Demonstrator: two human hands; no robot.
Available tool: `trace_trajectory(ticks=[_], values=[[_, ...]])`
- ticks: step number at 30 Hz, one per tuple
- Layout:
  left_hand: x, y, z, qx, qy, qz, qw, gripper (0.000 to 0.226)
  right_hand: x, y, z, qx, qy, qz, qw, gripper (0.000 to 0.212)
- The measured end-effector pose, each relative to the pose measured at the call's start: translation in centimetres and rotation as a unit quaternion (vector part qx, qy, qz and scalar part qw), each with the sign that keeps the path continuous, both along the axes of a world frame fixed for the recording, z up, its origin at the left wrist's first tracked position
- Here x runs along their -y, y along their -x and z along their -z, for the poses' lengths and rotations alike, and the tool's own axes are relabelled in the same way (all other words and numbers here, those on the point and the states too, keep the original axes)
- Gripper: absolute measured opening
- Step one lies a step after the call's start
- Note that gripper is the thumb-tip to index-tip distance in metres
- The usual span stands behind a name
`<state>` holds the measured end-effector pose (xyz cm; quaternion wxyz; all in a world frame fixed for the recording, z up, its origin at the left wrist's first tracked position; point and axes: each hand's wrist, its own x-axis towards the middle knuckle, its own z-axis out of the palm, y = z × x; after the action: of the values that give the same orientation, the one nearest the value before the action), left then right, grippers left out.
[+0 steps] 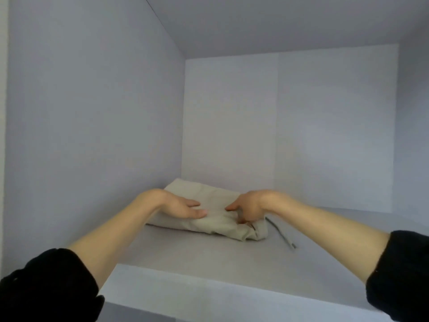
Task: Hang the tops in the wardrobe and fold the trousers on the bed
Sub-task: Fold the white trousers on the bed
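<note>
The folded trousers (pixel 209 214) are a pale beige woven cloth, matt and soft, with fine creases bunched along the front fold. Just right of the trousers a thin grey cord (pixel 281 233) lies on the shelf; its material cannot be told. The shelf (pixel 197 256) beneath the trousers is a smooth, matt, pale grey board, probably laminate, showing no grain. The wardrobe walls (pixel 92 112) left of and behind the trousers share that flat, matt, pale finish. Nearer than the trousers, the sleeves (pixel 46 287) are black, matt, soft-looking cloth with a slightly fuzzy surface.
</note>
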<state>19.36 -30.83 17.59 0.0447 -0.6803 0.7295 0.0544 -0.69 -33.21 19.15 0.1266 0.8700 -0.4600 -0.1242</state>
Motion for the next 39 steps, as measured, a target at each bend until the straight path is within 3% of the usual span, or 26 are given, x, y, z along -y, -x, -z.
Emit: trace_trajectory(ticks=[3,7,12,15,18,21,26,32,36,39], values=[[0.9,-2.3,0.1,0.056,-0.001,-0.004,0.998,0.08,2.7,-1.6,1.6,0.009,0.067,-0.006,0.998,0.062],[3.9,-4.9,1.6,0.123,0.077,-0.039,0.989,0.064,6.8,-4.2,3.1,0.052,0.036,0.021,0.998,0.064],[8.5,-5.3,2.0,0.165,0.091,-0.057,0.98,0.062,11.3,-5.1,3.7,0.093,0.024,0.051,0.994,0.063],[10.2,-5.0,1.4,0.202,0.105,-0.043,0.973,0.063,12.3,-4.8,4.0,0.143,0.05,0.069,0.986,0.051],[11.4,-5.3,1.7,0.172,0.108,-0.034,0.978,0.063,12.7,-4.9,4.7,0.19,0.131,0.047,0.972,0.036],[11.5,-5.9,2.1,0.117,0.108,-0.025,0.987,0.063,13.0,-4.9,4.8,0.177,0.186,0.029,0.966,0.034],[9.0,-5.9,1.8,0.066,0.114,-0.034,0.991,0.064,11.1,-4.2,3.6,0.163,0.065,0.042,0.984,0.044],[1.9,-3.9,0.3,-0.045,0.155,-0.031,0.986,0.059,6.4,-4.5,1.6,0.153,0.057,-0.008,0.986,0.043],[-4.9,-3.4,-0.4,-0.084,0.23,-0.073,0.967,0.052,1.7,-5.0,0.6,0.219,0.062,-0.083,0.97,0.044],[-11.0,-2.5,0.3,-0.122,0.319,-0.109,0.934,0.045,-3.1,-5.7,0.5,0.289,0.051,-0.169,0.941,0.044]])
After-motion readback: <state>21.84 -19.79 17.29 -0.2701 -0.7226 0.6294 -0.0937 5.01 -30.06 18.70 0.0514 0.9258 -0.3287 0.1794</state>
